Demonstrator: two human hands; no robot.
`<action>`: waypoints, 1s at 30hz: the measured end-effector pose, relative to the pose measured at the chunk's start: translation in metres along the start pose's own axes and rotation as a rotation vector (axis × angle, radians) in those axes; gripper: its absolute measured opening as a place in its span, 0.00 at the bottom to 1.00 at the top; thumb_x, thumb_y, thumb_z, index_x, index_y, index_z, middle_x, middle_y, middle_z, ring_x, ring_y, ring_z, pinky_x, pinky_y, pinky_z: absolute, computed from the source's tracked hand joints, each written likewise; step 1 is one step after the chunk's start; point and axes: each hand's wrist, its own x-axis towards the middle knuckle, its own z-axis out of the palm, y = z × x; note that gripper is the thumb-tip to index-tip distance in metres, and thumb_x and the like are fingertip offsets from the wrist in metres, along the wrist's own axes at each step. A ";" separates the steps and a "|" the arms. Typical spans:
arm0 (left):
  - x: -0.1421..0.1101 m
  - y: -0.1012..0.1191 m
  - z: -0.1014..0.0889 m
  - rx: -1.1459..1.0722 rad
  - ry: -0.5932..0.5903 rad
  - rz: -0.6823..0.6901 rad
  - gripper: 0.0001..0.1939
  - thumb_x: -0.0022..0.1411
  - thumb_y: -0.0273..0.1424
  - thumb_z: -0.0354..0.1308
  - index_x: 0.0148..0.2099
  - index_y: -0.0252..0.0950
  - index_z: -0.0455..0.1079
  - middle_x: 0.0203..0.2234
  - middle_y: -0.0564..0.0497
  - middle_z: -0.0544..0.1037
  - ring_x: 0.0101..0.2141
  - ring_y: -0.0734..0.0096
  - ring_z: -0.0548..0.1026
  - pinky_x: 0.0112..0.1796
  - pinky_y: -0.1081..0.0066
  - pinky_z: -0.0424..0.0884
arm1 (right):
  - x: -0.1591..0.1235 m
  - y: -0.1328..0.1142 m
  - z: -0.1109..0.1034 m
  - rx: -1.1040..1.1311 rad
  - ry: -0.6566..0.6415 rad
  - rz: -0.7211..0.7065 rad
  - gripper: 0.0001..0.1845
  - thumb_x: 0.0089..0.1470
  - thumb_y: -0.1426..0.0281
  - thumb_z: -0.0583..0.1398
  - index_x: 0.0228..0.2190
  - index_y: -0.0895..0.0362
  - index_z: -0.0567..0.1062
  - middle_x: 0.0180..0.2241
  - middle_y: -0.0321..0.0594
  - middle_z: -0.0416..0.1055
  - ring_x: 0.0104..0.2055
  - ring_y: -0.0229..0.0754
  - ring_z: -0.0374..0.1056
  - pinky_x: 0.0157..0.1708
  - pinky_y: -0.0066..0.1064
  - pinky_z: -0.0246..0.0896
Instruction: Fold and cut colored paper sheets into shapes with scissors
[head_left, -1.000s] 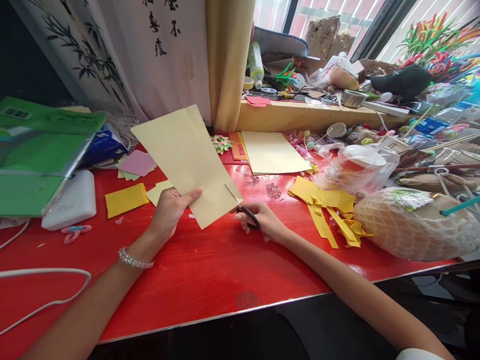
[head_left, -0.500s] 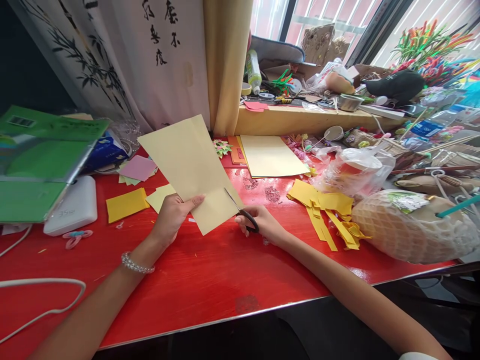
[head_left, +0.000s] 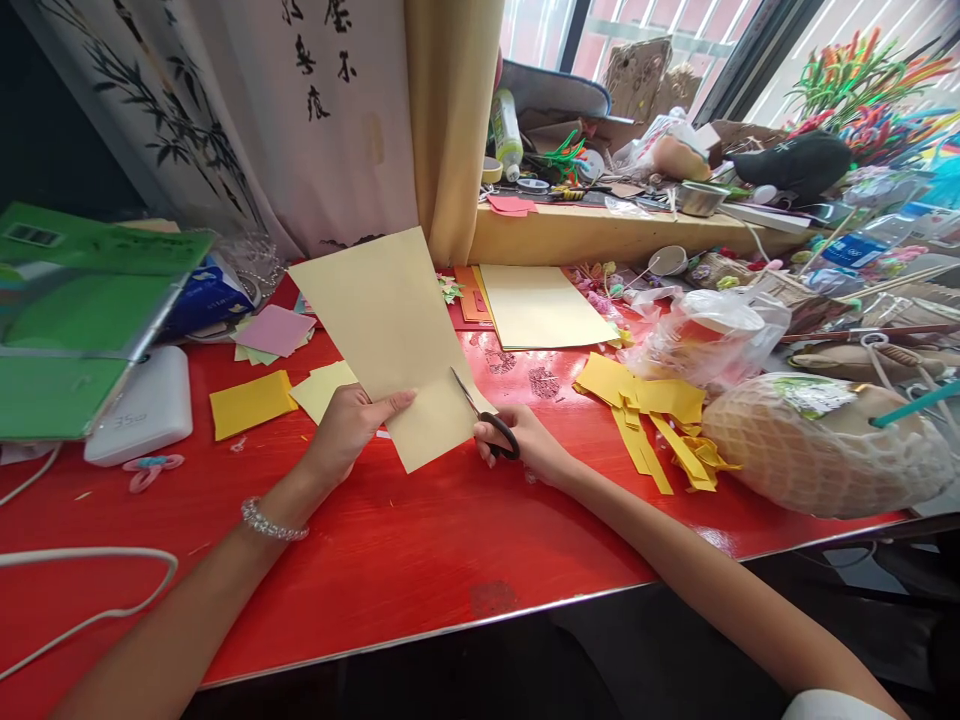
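Observation:
My left hand (head_left: 354,430) pinches the lower left edge of a pale yellow sheet of paper (head_left: 386,330), thumb on top, holding it tilted above the red table (head_left: 420,560). In my right hand (head_left: 525,440) is a pair of scissors (head_left: 501,437) with black handles, my fingers through the loops. One blade lies over the sheet near its lower right edge, pointing up and left; the other blade is hidden by the paper. Left of the sheet lie a yellow paper piece (head_left: 253,404) and a paler piece (head_left: 322,388).
A stack of pale sheets (head_left: 547,307) lies at the back, with yellow paper scraps (head_left: 649,400) to the right. Beyond them sits a net-wrapped round object (head_left: 825,450) with a teal straw. On the left are a white box (head_left: 142,408) and a green package (head_left: 75,320).
The sheet has shifted slightly right and down, and my left hand with it. The scissors stay at its right edge, their blade lying slightly differently across the paper.

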 end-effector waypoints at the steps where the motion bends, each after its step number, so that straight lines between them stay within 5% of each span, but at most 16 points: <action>1: 0.000 0.000 0.000 -0.001 -0.001 0.005 0.20 0.45 0.38 0.66 0.41 0.34 0.75 0.39 0.46 0.79 0.43 0.57 0.74 0.41 0.66 0.72 | 0.000 0.000 0.000 0.001 -0.003 -0.001 0.20 0.47 0.57 0.61 0.16 0.59 0.67 0.17 0.34 0.65 0.19 0.32 0.61 0.24 0.26 0.55; 30: -0.001 -0.006 0.000 0.057 -0.042 -0.024 0.22 0.46 0.40 0.65 0.42 0.32 0.74 0.40 0.45 0.78 0.39 0.58 0.76 0.41 0.65 0.72 | 0.001 0.004 0.000 -0.020 0.016 -0.047 0.19 0.47 0.58 0.61 0.17 0.59 0.66 0.17 0.34 0.65 0.19 0.33 0.61 0.24 0.27 0.54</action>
